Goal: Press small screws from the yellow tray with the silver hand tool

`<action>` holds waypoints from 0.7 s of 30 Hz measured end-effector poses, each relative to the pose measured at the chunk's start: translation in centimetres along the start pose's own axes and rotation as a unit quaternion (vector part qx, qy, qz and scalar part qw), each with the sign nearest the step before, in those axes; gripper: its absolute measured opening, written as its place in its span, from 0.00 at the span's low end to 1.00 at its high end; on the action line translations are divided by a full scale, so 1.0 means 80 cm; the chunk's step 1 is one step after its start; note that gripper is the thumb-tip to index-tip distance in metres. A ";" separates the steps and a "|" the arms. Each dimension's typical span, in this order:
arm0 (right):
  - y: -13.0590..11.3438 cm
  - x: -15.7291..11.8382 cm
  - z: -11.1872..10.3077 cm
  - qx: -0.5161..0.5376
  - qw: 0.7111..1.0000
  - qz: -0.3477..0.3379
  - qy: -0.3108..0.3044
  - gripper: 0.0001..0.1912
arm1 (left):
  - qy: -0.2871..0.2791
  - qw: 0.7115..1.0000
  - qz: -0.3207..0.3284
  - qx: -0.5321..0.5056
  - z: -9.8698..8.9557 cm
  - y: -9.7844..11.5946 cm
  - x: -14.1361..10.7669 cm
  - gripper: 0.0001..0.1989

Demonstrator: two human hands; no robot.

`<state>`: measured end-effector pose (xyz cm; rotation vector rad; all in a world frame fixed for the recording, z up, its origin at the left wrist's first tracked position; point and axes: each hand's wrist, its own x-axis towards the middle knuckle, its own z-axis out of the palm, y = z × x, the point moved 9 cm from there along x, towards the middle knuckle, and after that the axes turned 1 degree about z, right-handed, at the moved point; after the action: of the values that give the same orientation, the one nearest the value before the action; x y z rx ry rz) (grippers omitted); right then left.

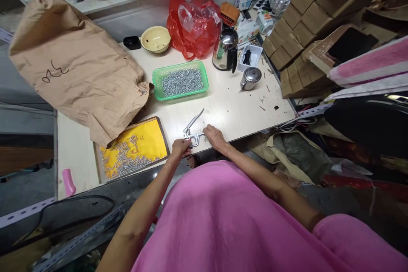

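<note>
At the front edge of the table lies a small silver metal tool (195,138) with a long thin arm, what looks like a spring, and a loop-shaped part. A bit of red shows close to my left fingers. My left hand (181,148) is closed on the tool's left end, its fingertips pinched together. On the other side, my right hand (215,137) has its fingers curled around the right end of the tool's handle. Left of my left hand, a shallow tray (153,134) with a yellow lining holds many small metal pins or screws (127,159).
A green basket (156,87) of small metal pieces stands further back. Behind it are a cream bowl (156,40), a red plastic bag (197,25) and a steel kettle (225,51). A big paper sack (79,59) leans at left; stacked cardboard boxes (299,29) stand at right.
</note>
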<state>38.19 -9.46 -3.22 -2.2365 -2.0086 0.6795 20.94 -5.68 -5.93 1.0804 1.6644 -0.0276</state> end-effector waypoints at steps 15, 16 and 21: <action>0.000 -0.002 0.000 -0.012 1.000 0.004 0.008 0.15 | -0.079 0.995 -0.056 -0.022 0.010 -0.009 0.015 0.11; 0.000 -0.002 0.000 -0.010 1.000 0.006 0.006 0.15 | -0.086 0.994 -0.059 -0.013 0.011 -0.007 0.016 0.11; -0.001 -0.003 -0.001 -0.004 1.000 0.010 -0.003 0.15 | -0.121 0.991 -0.057 0.004 0.014 -0.001 0.015 0.11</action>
<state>38.14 -9.68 -3.06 -2.2660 -1.9979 0.6815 21.74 -5.51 -7.37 0.9467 1.5045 -0.2314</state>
